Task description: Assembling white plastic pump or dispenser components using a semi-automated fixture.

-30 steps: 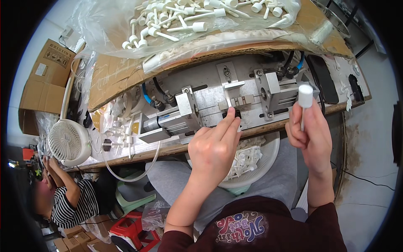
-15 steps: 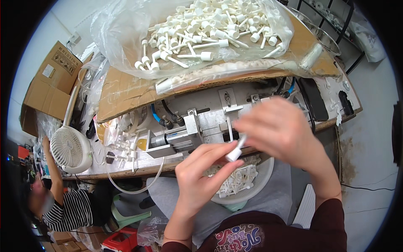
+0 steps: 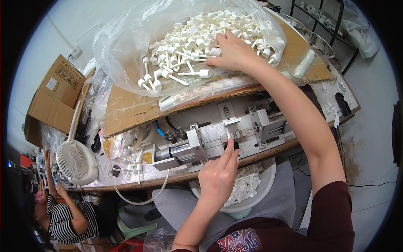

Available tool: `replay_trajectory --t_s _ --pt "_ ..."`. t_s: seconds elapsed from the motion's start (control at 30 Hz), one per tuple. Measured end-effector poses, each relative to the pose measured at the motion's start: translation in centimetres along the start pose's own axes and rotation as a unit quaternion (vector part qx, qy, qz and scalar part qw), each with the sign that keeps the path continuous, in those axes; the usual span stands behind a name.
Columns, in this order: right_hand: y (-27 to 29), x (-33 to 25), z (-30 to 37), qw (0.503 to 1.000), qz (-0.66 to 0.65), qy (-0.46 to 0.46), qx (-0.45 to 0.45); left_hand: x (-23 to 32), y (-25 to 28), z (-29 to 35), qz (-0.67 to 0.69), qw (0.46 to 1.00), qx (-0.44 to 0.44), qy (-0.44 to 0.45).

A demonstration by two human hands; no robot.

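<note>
Head view: nearest, between the person's knees, a round white basket (image 3: 272, 185) holds a heap of white plastic parts (image 3: 245, 189). Just beyond it runs the bench's wooden edge (image 3: 180, 178), crossing from left to right and rising toward the right.

The left hand (image 3: 218, 176) reaches over that edge, its leading fingers straight and pointing far. They meet the near end of a white stem (image 3: 228, 132) seated in the metal fixture; whether they grasp it or only press on it cannot be told. The stem's long axis runs near to far, its far end at a small metal bracket (image 3: 231, 122) and its near end hidden by the fingers. A metal block stands on either side, the left block (image 3: 194, 143) and the right block (image 3: 259, 124), each set apart from the stem, so a gap lies to both sides of it.

Farther on, the near edge of a cardboard sheet (image 3: 121, 110) passes left to right behind the fixture. On it a clear plastic bag (image 3: 121, 54) lies open around a pile of white capped pieces (image 3: 184, 42), pointing every way. One loose piece (image 3: 205, 74) near the bag's front lies left to right, cap to the right. The right hand (image 3: 235, 51) is at the pile's right part, thumb and fingers spread apart among the pieces.

At far left stand a white fan (image 3: 76, 161) and a co-worker in a striped top (image 3: 71, 222).
</note>
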State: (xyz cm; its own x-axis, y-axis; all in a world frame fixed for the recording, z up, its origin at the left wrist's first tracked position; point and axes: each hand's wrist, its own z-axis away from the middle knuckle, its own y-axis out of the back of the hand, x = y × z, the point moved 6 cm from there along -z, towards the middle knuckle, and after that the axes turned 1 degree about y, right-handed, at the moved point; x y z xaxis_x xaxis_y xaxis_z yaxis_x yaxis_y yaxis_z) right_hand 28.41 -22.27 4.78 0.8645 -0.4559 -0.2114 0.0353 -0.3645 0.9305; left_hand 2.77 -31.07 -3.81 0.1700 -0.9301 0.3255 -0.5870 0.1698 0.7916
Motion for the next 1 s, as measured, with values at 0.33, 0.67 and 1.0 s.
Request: replay_trajectory --t_s 0.33,0.67,1.0 --pt "1.6 0.4 4.5 0.997 0.048 0.053 -0.020 -0.2 -0.2 -0.4 -0.009 0.999 -0.026 -0.017" --pt "3.6 3.3 6.3 0.954 -0.084 0.162 0.239 -0.5 -0.2 -0.2 0.001 0.999 -0.013 -0.029" --pt "1.8 -1.1 16.5 0.808 -0.573 -0.082 0.110 1.3 3.1 -1.3 0.142 0.985 0.103 0.004"
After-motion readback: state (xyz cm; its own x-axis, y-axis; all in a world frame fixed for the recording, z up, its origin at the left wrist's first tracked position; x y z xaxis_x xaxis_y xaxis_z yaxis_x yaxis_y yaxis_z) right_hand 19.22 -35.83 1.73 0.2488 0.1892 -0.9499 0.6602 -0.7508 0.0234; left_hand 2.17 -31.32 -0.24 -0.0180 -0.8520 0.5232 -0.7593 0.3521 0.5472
